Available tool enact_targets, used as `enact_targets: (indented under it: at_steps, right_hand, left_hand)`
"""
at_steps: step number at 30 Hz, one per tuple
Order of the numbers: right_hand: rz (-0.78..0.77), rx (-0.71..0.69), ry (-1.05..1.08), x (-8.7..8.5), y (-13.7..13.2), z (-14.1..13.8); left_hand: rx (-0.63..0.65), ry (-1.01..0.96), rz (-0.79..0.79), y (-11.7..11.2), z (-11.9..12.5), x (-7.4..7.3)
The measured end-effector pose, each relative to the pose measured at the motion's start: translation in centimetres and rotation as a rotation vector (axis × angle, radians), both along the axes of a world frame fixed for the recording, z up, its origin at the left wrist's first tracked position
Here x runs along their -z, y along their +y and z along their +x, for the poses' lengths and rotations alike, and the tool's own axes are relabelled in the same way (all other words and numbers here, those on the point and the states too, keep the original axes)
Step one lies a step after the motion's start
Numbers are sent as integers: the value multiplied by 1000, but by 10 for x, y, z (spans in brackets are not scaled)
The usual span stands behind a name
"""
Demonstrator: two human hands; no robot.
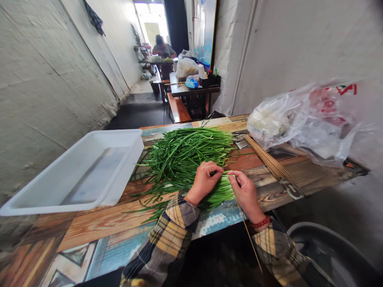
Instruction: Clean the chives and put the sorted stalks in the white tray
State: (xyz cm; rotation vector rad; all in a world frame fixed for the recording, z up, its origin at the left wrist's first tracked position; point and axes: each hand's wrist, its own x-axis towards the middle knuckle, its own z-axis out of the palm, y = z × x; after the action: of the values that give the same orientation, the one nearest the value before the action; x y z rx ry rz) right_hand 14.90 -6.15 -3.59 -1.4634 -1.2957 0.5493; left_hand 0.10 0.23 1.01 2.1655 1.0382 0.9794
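Note:
A large heap of green garlic chives (188, 145) lies on the patterned wooden table (110, 217) in front of me, pale stem ends pointing right. A smaller bunch of chives (221, 194) spreads beneath my hands. My left hand (208, 178) is closed, thumb and fingers pinching chive stems near their pale ends. Just right of it, my right hand (243, 193) pinches a thin bamboo skewer (249, 237), which slants down past the table's front edge. The right fingertips are at the chive stem ends; the skewer's tip is hidden there.
A white plastic tub (119, 175) stands at the left. On the right lie a bundle of bamboo skewers (269, 159), scissors (291, 189) and a clear plastic bag (275, 117). A dark basin (323, 235) sits below right. Another person (164, 50) sits at a far table.

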Motion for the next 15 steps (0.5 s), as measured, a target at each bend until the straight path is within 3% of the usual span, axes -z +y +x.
enact_targets:
  at_steps: [15]
  right_hand:
    - [-8,8,-49,-2,-1,0]
  left_hand:
    - [36,-6,5,1,0,2]
